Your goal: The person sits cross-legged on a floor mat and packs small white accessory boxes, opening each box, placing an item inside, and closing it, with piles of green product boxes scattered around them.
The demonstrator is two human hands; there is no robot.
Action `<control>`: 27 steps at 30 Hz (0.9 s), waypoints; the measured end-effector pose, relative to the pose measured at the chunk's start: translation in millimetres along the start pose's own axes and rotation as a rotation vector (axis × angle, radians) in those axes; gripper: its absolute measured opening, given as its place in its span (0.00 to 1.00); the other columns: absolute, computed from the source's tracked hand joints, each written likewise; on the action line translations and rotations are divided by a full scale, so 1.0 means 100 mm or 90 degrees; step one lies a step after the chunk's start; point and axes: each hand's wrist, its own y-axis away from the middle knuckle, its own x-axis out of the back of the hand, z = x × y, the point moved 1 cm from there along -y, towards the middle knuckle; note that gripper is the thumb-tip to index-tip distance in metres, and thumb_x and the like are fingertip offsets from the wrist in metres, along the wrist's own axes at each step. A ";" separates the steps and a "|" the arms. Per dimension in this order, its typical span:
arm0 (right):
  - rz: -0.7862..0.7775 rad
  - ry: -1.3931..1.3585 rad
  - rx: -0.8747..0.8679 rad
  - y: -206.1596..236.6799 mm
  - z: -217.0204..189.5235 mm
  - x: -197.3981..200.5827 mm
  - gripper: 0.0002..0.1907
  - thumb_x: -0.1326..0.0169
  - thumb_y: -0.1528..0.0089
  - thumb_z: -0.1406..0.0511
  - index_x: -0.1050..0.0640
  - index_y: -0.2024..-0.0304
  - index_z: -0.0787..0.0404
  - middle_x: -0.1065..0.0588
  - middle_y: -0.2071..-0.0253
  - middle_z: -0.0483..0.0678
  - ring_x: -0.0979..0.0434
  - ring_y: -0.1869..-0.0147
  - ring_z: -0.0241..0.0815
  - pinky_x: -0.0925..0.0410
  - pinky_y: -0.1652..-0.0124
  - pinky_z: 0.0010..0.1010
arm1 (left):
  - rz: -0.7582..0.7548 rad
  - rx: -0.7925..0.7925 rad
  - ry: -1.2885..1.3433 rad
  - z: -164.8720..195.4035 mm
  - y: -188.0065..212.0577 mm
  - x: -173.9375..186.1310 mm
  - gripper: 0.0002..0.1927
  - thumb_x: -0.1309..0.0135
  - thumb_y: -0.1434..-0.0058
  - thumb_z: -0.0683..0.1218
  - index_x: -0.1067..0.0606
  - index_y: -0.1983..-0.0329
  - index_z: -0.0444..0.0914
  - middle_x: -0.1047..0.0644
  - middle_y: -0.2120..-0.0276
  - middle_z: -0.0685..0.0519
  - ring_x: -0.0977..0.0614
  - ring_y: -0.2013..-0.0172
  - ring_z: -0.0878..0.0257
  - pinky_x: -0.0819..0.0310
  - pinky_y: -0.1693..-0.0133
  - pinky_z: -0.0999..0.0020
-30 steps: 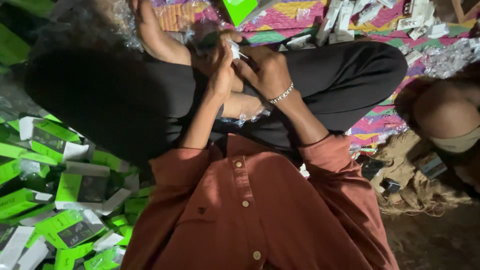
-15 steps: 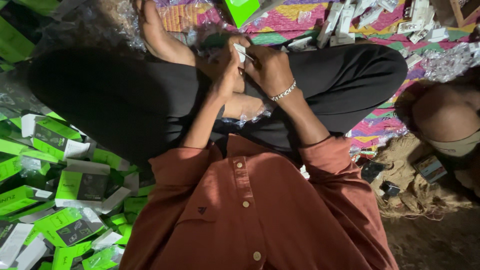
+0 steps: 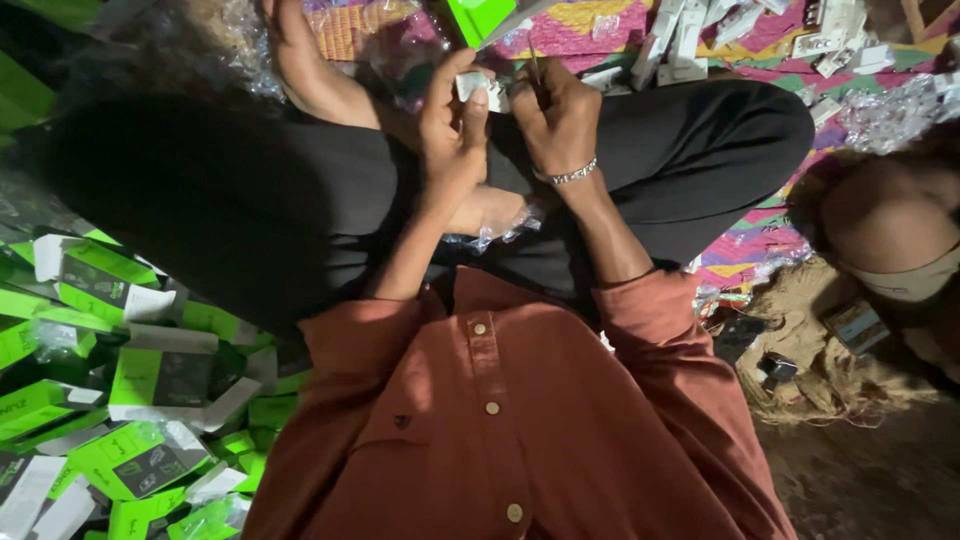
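Observation:
I sit cross-legged in black trousers and a rust-red buttoned shirt, looking down at my lap. My left hand (image 3: pixel 450 125) pinches a small white plastic part (image 3: pixel 478 88) above my crossed legs. My right hand (image 3: pixel 558 112), with a silver bracelet (image 3: pixel 566 175) on its wrist, is closed around a thin item against the same white part. What that thin item is I cannot make out. Both hands meet over my shins.
Several green and white cardboard boxes (image 3: pixel 130 380) are piled at my left. A colourful patterned mat (image 3: pixel 600 30) ahead carries scattered white parts (image 3: pixel 680 40) and clear plastic wrappers (image 3: pixel 890 100). Another person's leg (image 3: pixel 890 220) is at the right, next to a jute sack (image 3: pixel 810 360).
Both hands have stayed together on the small white part, shifting slightly; the view has drifted a little. The boxes and mat are unchanged.

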 end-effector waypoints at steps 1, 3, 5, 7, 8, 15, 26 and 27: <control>0.009 -0.038 -0.025 -0.02 0.02 0.00 0.05 0.45 0.34 0.72 0.24 0.63 0.71 0.25 0.73 0.49 0.27 0.71 0.35 0.32 0.71 0.29 | -0.024 -0.050 -0.034 0.01 0.01 -0.02 0.21 0.48 0.24 0.48 0.33 0.33 0.36 0.22 0.48 0.53 0.22 0.50 0.69 0.26 0.45 0.74; 0.022 -0.122 -0.084 -0.06 0.05 -0.01 0.05 0.47 0.34 0.73 0.24 0.64 0.71 0.25 0.73 0.47 0.27 0.72 0.32 0.33 0.72 0.27 | 0.011 0.056 0.097 -0.03 0.02 -0.02 0.19 0.46 0.26 0.45 0.31 0.35 0.34 0.22 0.48 0.49 0.25 0.57 0.66 0.31 0.55 0.73; 0.026 -0.217 -0.148 -0.09 0.07 -0.04 0.05 0.48 0.35 0.73 0.24 0.65 0.71 0.24 0.73 0.45 0.27 0.75 0.32 0.32 0.74 0.24 | 0.008 0.097 0.221 -0.05 -0.01 -0.01 0.17 0.44 0.28 0.43 0.29 0.39 0.33 0.22 0.47 0.46 0.25 0.53 0.62 0.30 0.51 0.68; 0.010 -0.191 -0.135 -0.11 0.06 -0.04 0.05 0.49 0.33 0.74 0.24 0.64 0.70 0.24 0.73 0.45 0.26 0.74 0.32 0.32 0.73 0.24 | -0.028 0.086 0.343 -0.06 -0.04 0.01 0.13 0.43 0.28 0.41 0.29 0.43 0.34 0.23 0.45 0.45 0.22 0.39 0.56 0.25 0.35 0.58; 0.002 -0.177 -0.127 -0.12 0.05 -0.03 0.05 0.49 0.33 0.74 0.25 0.64 0.70 0.25 0.73 0.46 0.26 0.74 0.32 0.32 0.73 0.24 | -0.026 0.082 0.346 -0.06 -0.05 0.02 0.13 0.44 0.28 0.40 0.29 0.43 0.34 0.23 0.45 0.45 0.22 0.38 0.54 0.26 0.35 0.57; -0.180 -0.284 -0.204 -0.08 0.02 0.01 0.04 0.46 0.32 0.74 0.29 0.57 0.68 0.24 0.67 0.45 0.22 0.73 0.31 0.35 0.77 0.22 | -0.067 0.017 0.257 0.02 -0.06 0.12 0.08 0.47 0.24 0.38 0.29 0.45 0.35 0.25 0.38 0.45 0.24 0.38 0.58 0.29 0.35 0.63; -0.058 -0.148 -0.064 0.01 0.09 -0.04 0.04 0.44 0.33 0.76 0.22 0.55 0.72 0.22 0.66 0.45 0.27 0.66 0.31 0.32 0.66 0.24 | -0.013 -0.113 -0.192 -0.10 0.05 0.06 0.15 0.43 0.26 0.41 0.28 0.39 0.35 0.21 0.47 0.48 0.20 0.48 0.65 0.24 0.45 0.72; -0.070 -0.182 -0.086 0.01 0.08 -0.03 0.05 0.45 0.33 0.76 0.22 0.55 0.72 0.23 0.67 0.45 0.26 0.68 0.30 0.31 0.67 0.24 | -0.006 -0.115 -0.183 -0.09 0.06 0.05 0.15 0.45 0.25 0.41 0.28 0.38 0.35 0.22 0.47 0.49 0.20 0.48 0.65 0.24 0.46 0.72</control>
